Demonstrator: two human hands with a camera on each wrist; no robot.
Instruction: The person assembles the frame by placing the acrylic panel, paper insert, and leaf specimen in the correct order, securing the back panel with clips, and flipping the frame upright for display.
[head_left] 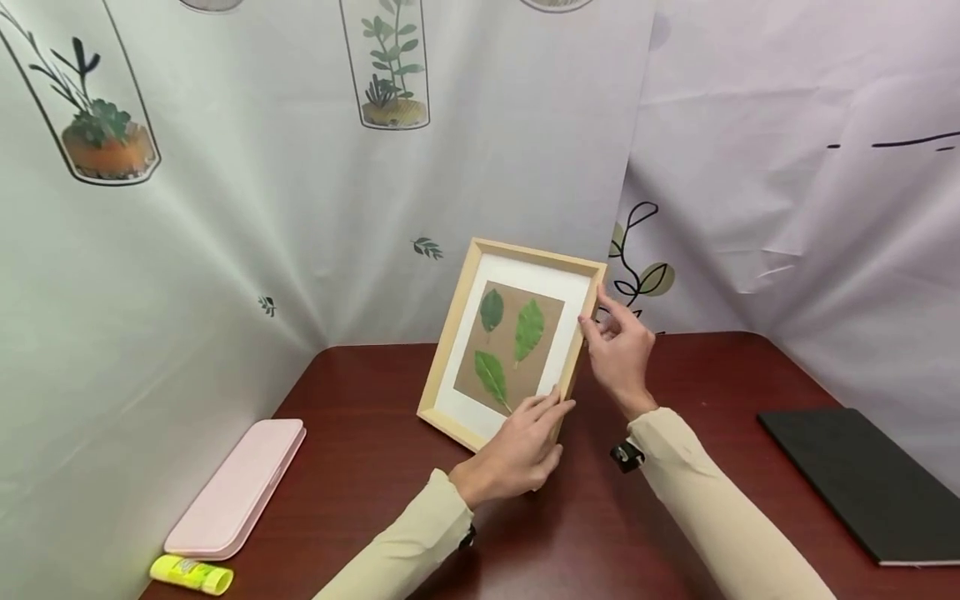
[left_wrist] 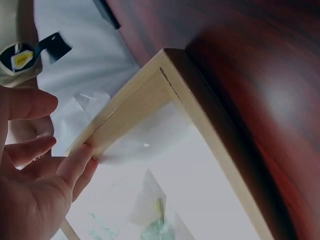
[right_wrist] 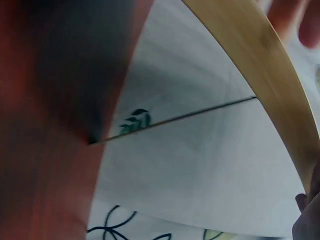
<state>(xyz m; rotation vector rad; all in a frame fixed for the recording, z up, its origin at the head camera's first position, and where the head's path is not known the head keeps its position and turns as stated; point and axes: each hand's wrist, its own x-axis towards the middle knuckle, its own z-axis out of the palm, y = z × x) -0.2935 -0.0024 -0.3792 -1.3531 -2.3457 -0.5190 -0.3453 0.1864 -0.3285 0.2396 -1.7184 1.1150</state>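
A light wooden picture frame stands tilted on the table, its lower left corner low and its right side raised. Inside, a white mat surrounds brown card with three green leaves. My left hand grips the lower right side; in the left wrist view its fingertips lie on the frame's inner edge. Higher on that same side, my right hand pinches the wood between thumb and fingers. Behind the frame, the right wrist view shows a thin straight strip running from the wooden side down towards the table.
On the left of the dark red table lie a pink case and a yellow glue stick. A flat black pad is at the right. Printed white cloth hangs around the back and sides.
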